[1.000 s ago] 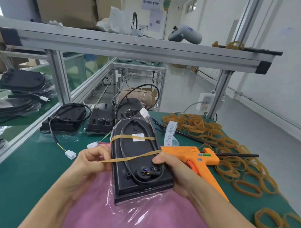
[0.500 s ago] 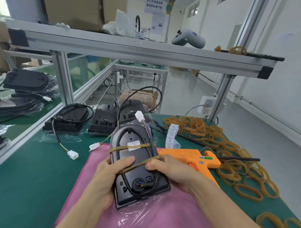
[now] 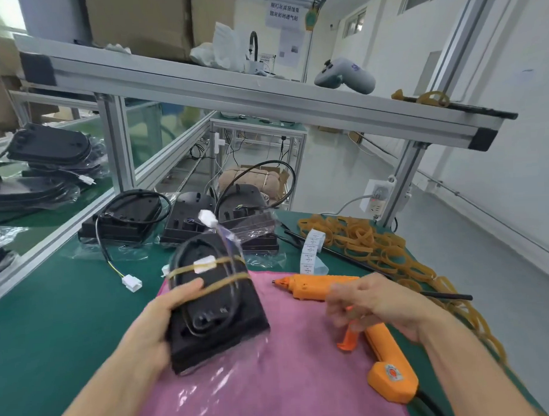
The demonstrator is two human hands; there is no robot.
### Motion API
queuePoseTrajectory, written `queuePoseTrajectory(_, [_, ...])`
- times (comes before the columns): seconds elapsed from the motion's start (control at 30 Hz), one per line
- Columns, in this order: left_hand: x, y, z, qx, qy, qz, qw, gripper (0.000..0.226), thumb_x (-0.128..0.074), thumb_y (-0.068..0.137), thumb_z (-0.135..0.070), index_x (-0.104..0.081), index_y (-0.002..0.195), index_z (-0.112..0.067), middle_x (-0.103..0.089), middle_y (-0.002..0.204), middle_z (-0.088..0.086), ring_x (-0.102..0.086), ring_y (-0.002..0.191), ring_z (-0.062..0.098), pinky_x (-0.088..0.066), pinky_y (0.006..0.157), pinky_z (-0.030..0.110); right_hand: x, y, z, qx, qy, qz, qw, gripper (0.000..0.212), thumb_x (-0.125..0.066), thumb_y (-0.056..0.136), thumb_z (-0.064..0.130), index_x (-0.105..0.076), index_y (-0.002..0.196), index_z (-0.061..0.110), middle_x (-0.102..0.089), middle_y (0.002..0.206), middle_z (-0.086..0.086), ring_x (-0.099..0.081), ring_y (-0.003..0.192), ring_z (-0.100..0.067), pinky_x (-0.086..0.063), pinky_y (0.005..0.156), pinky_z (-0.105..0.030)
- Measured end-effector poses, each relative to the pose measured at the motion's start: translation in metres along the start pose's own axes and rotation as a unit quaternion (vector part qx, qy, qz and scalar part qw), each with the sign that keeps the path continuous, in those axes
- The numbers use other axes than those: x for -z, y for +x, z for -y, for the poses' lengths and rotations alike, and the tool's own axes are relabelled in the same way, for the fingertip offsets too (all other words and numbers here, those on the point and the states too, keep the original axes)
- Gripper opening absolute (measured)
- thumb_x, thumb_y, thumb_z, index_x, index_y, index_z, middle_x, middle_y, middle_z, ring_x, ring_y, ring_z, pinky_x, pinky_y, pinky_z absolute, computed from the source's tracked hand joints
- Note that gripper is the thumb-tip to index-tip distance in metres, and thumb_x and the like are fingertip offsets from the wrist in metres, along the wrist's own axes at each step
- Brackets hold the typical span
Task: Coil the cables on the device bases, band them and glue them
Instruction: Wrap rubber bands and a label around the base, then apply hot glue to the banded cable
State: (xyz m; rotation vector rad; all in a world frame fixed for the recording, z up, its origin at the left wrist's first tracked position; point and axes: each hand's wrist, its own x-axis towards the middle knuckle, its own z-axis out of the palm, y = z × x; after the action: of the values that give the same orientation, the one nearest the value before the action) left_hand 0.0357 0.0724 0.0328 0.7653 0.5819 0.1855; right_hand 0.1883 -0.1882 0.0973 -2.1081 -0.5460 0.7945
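Note:
My left hand (image 3: pixel 165 323) grips the left edge of a black device base (image 3: pixel 217 312) and holds it tilted above the pink cloth (image 3: pixel 292 384). Its black cable lies coiled on top under two tan rubber bands (image 3: pixel 226 282), and a white connector (image 3: pixel 207 217) sticks up at the far end. My right hand (image 3: pixel 373 301) hovers blurred over the orange glue gun (image 3: pixel 357 301) on the cloth, fingers spread and holding nothing.
Three more black bases (image 3: pixel 130 217) with loose cables sit at the back of the green table. A heap of rubber bands (image 3: pixel 371 245), a label strip (image 3: pixel 312 250) and black rods (image 3: pixel 394 281) lie to the right. An aluminium frame shelf (image 3: pixel 231 91) crosses overhead.
The right hand let go of the base and moved right over the glue gun. The left hand now holds the base alone, tilted and shifted left.

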Motion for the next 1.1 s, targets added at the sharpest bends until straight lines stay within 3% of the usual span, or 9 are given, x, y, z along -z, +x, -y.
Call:
queuePoseTrajectory(0.07, [-0.009, -0.004, 0.006, 0.018, 0.066, 0.027, 0.997, 0.046, -0.069, 0.065, -0.012, -0.066, 0.108, 0.004, -0.071, 0.092, 0.029, -0.071, 0.065, 0.036, -0.058, 0.053, 0.044, -0.013, 0.007, -0.003, 0.022, 0.004, -0.05, 0.999, 0.03, -0.067, 0.087, 0.039, -0.075, 0.099, 0.013, -0.074, 0.103, -0.005, -0.07, 0.092, -0.017, -0.056, 0.085, -0.035])
queuePoseTrajectory(0.17, [-0.023, -0.004, 0.024, 0.008, 0.123, 0.025, 0.992, 0.052, -0.073, 0.064, -0.009, -0.064, 0.113, 0.007, -0.07, 0.096, 0.031, -0.071, 0.066, 0.035, -0.058, 0.055, 0.042, -0.026, 0.018, -0.005, 0.068, -0.172, -0.142, 0.973, 0.031, -0.063, 0.092, 0.033, -0.066, 0.121, 0.022, -0.064, 0.124, 0.005, -0.057, 0.116, -0.013, -0.043, 0.096, -0.026])
queuePoseTrajectory(0.27, [-0.028, 0.003, 0.034, -0.009, 0.117, -0.002, 0.993, 0.045, -0.072, 0.074, -0.006, -0.06, 0.117, 0.003, -0.071, 0.095, 0.029, -0.071, 0.064, 0.032, -0.059, 0.054, 0.042, -0.025, 0.019, -0.013, 0.014, -0.349, -0.197, 0.916, 0.043, -0.049, 0.096, 0.032, -0.045, 0.139, 0.026, -0.047, 0.144, 0.004, -0.04, 0.134, -0.019, -0.024, 0.115, -0.047])
queuePoseTrajectory(0.33, [-0.03, 0.008, 0.039, -0.018, 0.118, -0.014, 0.993, 0.039, -0.071, 0.079, -0.007, -0.06, 0.116, 0.0, -0.072, 0.094, 0.027, -0.071, 0.065, 0.032, -0.059, 0.055, 0.043, -0.025, 0.019, -0.019, -0.044, -0.406, -0.19, 0.893, 0.045, -0.04, 0.1, 0.028, -0.034, 0.145, 0.026, -0.038, 0.15, 0.002, -0.031, 0.14, -0.022, -0.009, 0.115, -0.057])
queuePoseTrajectory(0.43, [-0.032, 0.013, 0.045, -0.048, 0.152, -0.03, 0.987, 0.029, -0.072, 0.081, -0.011, -0.063, 0.108, -0.004, -0.074, 0.089, 0.022, -0.072, 0.07, 0.034, -0.06, 0.063, 0.045, -0.028, 0.021, -0.023, -0.085, -0.451, -0.212, 0.863, 0.043, -0.039, 0.101, 0.025, -0.034, 0.143, 0.018, -0.041, 0.147, -0.004, -0.036, 0.137, -0.026, -0.019, 0.114, -0.053])
queuePoseTrajectory(0.53, [-0.031, 0.017, 0.049, -0.091, 0.194, -0.057, 0.975, 0.026, -0.074, 0.081, -0.017, -0.066, 0.103, -0.007, -0.075, 0.086, 0.017, -0.073, 0.077, 0.035, -0.059, 0.075, 0.049, -0.025, 0.019, -0.021, -0.13, -0.47, -0.254, 0.835, 0.034, -0.044, 0.098, 0.025, -0.047, 0.13, 0.014, -0.051, 0.129, -0.007, -0.051, 0.119, -0.026, -0.042, 0.095, -0.039])
queuePoseTrajectory(0.7, [-0.026, 0.022, 0.052, -0.135, 0.238, -0.079, 0.959, 0.031, -0.077, 0.079, -0.023, -0.066, 0.106, -0.013, -0.076, 0.092, 0.007, -0.072, 0.084, 0.028, -0.057, 0.083, 0.049, -0.015, 0.017, -0.026, -0.191, -0.467, -0.175, 0.846, 0.011, -0.047, 0.093, 0.031, -0.053, 0.093, 0.022, -0.047, 0.081, 0.005, -0.051, 0.084, -0.018, -0.043, 0.07, -0.028])
queuePoseTrajectory(0.93, [-0.022, 0.024, 0.055, -0.146, 0.24, -0.074, 0.957, 0.034, -0.077, 0.079, -0.028, -0.063, 0.109, -0.021, -0.074, 0.099, 0.002, -0.071, 0.09, 0.025, -0.056, 0.086, 0.049, -0.004, 0.024, -0.035, -0.204, -0.362, -0.157, 0.896, 0.028, -0.062, 0.08, 0.045, -0.054, 0.087, 0.02, -0.051, 0.078, 0.004, -0.056, 0.083, -0.015, -0.043, 0.065, -0.026])
queuePoseTrajectory(1.1, [-0.02, 0.02, 0.054, -0.145, 0.229, -0.055, 0.961, 0.036, -0.077, 0.08, -0.028, -0.062, 0.112, -0.021, -0.074, 0.102, 0.004, -0.072, 0.09, 0.025, -0.057, 0.085, 0.048, 0.007, 0.018, -0.048, -0.203, -0.021, -0.154, 0.967, 0.036, -0.077, 0.067, 0.029, -0.059, 0.092, 0.01, -0.062, 0.091, -0.009, -0.06, 0.079, -0.02, -0.048, 0.063, -0.03])
